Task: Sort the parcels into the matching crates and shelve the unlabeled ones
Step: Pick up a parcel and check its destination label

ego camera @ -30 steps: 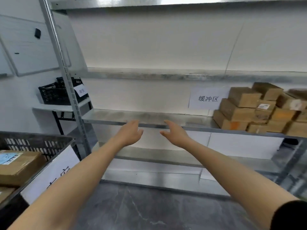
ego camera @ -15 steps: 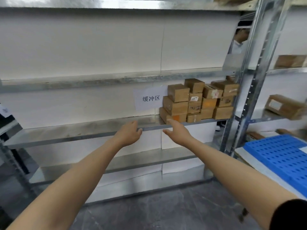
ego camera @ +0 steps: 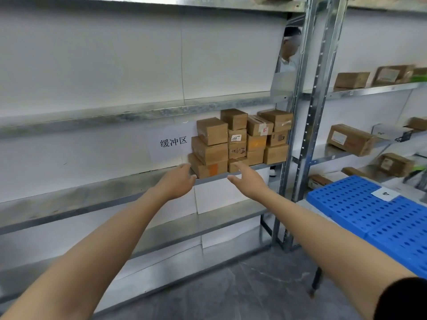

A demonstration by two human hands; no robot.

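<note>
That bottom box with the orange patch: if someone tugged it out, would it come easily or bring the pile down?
Probably stiff: the box with the orange patch is cardboard with square edges. It likely resists, since two boxes rest on it. Those would probably tip or slide off.

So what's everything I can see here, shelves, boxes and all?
Stacked parcels: about a dozen, brown cardboard, on the middle shelf, right of the sign.
Paper sign: one, white with black writing, on the wall behind that shelf.
Shelving: several levels, grey metal, along the wall.
Other parcels: several, brown, blurred, on the rack to the right.
Perforated panel: one, blue, lower right.
Tag: one, white, on the blue panel.
Second person: one, partly seen behind the shelf upright.
Floor: grey, below the shelves.
Left hand: open, held out toward the stack, holding nothing.
Right hand: open, beside it, holding nothing.
</note>
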